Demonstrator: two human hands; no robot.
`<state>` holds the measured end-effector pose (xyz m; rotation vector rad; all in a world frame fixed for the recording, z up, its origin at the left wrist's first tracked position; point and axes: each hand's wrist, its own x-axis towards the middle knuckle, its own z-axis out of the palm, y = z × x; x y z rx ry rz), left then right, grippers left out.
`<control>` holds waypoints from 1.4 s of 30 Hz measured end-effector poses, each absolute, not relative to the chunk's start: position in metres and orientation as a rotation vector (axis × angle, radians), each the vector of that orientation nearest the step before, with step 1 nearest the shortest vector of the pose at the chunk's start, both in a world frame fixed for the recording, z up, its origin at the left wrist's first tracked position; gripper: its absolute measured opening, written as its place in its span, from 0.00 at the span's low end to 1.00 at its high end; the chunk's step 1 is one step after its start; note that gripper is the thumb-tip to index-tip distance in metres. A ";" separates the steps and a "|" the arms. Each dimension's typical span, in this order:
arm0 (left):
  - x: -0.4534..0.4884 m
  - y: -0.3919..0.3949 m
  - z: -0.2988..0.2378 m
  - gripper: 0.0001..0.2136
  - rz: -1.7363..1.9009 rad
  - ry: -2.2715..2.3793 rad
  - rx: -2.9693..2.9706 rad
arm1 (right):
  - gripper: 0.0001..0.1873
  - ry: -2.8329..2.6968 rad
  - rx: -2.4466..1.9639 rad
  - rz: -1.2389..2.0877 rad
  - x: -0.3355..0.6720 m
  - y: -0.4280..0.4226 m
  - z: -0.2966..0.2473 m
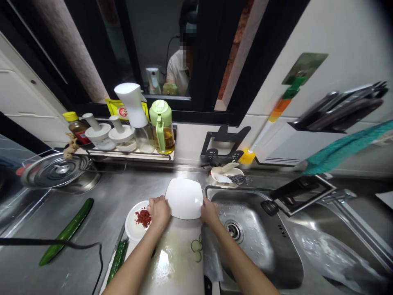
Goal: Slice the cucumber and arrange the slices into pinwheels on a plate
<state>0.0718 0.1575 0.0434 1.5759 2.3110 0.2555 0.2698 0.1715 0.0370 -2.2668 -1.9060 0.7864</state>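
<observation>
A white square plate with rounded corners (184, 198) is held between both hands above the far end of a wet white cutting board (175, 262). My left hand (159, 211) grips its left edge, and my right hand (210, 210) has hold of the right edge. Just left of my left hand, a round white plate (131, 229) carries chopped red pieces (143, 218). Several thin cucumber slices (197, 246) lie at the board's right side. Part of a cucumber (119, 258) shows beside my left forearm. A knife (213, 264) lies at the board's right edge, partly cut off by the frame.
A whole cucumber (67, 231) lies on the steel counter, with a dark cable (76, 246) crossing it. To the right is a sink (254, 241) with a faucet (340, 196). A seasoning rack (129, 155) and lidded pot (61, 170) stand behind.
</observation>
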 end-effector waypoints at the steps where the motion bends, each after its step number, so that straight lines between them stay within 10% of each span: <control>1: 0.070 0.149 0.049 0.13 0.270 2.308 1.585 | 0.16 -1.911 -2.237 0.797 0.272 0.164 0.042; 16: 0.030 -0.037 -0.027 0.13 0.540 2.169 1.498 | 0.29 -1.816 -2.245 1.017 0.266 -0.001 0.038; 42: 0.042 -0.038 -0.007 0.15 0.423 2.183 1.371 | 0.25 -2.039 -2.581 0.774 0.235 -0.008 0.051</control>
